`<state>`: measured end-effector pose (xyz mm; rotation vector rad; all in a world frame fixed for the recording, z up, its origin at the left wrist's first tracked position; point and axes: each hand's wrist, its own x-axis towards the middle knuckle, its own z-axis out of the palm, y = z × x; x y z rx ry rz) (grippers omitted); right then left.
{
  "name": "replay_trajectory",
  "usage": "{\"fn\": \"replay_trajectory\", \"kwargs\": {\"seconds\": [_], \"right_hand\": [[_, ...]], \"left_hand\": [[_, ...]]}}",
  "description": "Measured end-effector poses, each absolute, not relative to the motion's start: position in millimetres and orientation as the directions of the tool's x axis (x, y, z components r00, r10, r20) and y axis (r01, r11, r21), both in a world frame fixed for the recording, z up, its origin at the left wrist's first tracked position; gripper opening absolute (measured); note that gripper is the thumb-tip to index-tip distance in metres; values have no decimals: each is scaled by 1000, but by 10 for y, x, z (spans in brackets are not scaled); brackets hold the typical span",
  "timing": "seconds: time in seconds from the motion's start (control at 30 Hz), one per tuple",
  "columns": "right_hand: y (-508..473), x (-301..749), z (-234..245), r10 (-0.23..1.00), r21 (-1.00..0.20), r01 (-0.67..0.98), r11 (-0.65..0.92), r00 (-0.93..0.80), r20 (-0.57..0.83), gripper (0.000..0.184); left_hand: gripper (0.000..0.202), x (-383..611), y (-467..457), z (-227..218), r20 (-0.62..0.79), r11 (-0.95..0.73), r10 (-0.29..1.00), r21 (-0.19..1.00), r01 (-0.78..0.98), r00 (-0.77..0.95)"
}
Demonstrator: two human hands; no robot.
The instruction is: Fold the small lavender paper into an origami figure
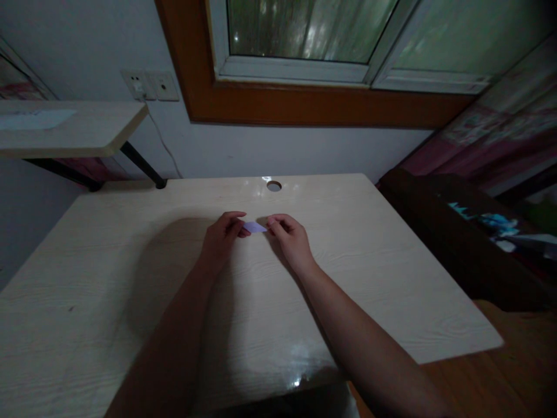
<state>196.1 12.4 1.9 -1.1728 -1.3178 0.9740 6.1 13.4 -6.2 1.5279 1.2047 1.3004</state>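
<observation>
A small pale lilac piece of paper (255,227) is held between both hands over the middle of a light wooden desk (130,278). My left hand (223,238) pinches its left end with curled fingers. My right hand (289,235) pinches its right end, fingers also curled. Both forearms reach in from the bottom of the view. The paper sits just above or on the desk top; I cannot tell which.
A round cable hole (274,186) lies at the desk's far edge. A raised shelf (65,130) stands at the left, with wall sockets (150,86) and a cord behind. A window is above, and dark furniture (456,238) stands at the right.
</observation>
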Motion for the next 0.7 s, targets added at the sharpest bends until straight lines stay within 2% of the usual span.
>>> {"fn": "replay_trajectory", "kwargs": {"seconds": [0.13,0.3,0.5,0.7], "right_hand": [[91,1937,9,959,-947,154,280,-84,270,22],[84,1920,-44,965,-971,60,230,-146,219,23],[102,1917,-24,981,-985,18,170,-95,168,23],[112,1898,-21,992,-988,-92,121,-36,125,22]], "left_hand": [[28,63,130,-59,227,-249,965,950,190,128],[29,68,128,-66,242,-258,963,956,142,119],[32,81,108,-35,261,-264,964,963,52,57],[46,83,123,-67,215,-212,965,976,-38,148]]}}
